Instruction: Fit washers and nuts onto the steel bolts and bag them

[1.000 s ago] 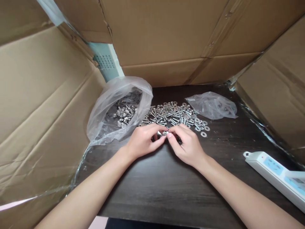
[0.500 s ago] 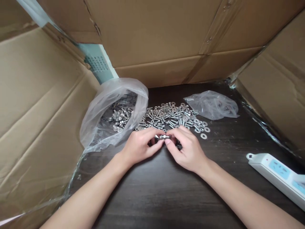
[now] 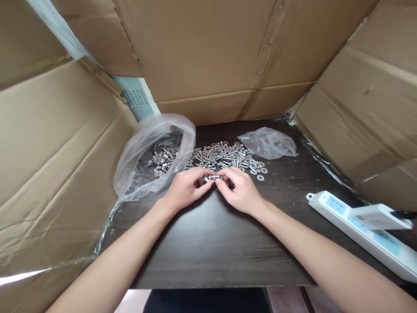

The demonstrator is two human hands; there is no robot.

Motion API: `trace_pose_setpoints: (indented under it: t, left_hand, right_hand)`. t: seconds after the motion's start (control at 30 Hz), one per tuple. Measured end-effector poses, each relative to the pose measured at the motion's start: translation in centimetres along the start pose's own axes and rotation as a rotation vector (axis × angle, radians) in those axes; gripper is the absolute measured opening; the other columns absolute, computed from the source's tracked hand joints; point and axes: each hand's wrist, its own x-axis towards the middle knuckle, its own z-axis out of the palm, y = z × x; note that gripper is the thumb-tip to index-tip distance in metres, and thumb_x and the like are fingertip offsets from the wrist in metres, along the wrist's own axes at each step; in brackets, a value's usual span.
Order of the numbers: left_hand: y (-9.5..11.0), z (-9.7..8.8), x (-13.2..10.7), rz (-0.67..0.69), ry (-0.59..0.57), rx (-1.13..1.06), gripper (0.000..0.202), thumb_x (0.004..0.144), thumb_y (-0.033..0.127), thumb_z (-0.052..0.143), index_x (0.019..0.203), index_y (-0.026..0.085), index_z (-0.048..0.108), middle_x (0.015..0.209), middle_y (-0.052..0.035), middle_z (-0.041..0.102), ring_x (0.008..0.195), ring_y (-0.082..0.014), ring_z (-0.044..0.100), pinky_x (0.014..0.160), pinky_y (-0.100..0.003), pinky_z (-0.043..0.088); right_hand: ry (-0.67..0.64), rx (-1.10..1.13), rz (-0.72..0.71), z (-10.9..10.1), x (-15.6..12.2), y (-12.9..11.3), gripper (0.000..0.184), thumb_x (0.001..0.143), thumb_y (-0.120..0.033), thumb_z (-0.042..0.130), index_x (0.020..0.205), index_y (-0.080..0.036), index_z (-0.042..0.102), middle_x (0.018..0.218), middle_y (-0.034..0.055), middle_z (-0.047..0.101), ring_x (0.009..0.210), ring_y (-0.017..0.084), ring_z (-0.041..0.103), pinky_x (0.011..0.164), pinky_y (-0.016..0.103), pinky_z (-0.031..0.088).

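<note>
Steel bolt [image 3: 213, 177] pinched between left hand [image 3: 185, 189] and right hand [image 3: 241, 191] fingers.

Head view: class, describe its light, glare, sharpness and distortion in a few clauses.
Head view: soft, even light with faint shadows under the left hand and right hand; pale sheen on the bag and on tape along the cardboard; the bolt between the fingertips is too small for detail; wide-angle lens bows the cardboard edges; the table is sharp.

Both forearms reach forward, left hand [image 3: 185, 188] and right hand [image 3: 240, 190] meeting fingertip to fingertip, fingers pinched.
</note>
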Motion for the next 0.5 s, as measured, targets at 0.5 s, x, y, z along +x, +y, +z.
trace_pose_setpoints:
  t: [0.5]
  left_hand:
    - [0.42, -0.22, -0.1, 0.062, -0.01, 0.028, 0.022, 0.097, 0.024, 0.067, 0.116, 0.018, 0.074, 0.092, -0.0037, 0.076, 0.067, -0.0108, 0.065, 0.065, -0.023, 0.053]
  right_hand:
    - [0.02, 0.05, 0.039, 0.01, 0.0, -0.36, 0.009, 0.093, -0.027, 0.058, 0.09, -0.021, 0.064, 0.067, -0.0007, 0.057, 0.07, 0.019, 0.057, 0.067, 0.031, 0.043]
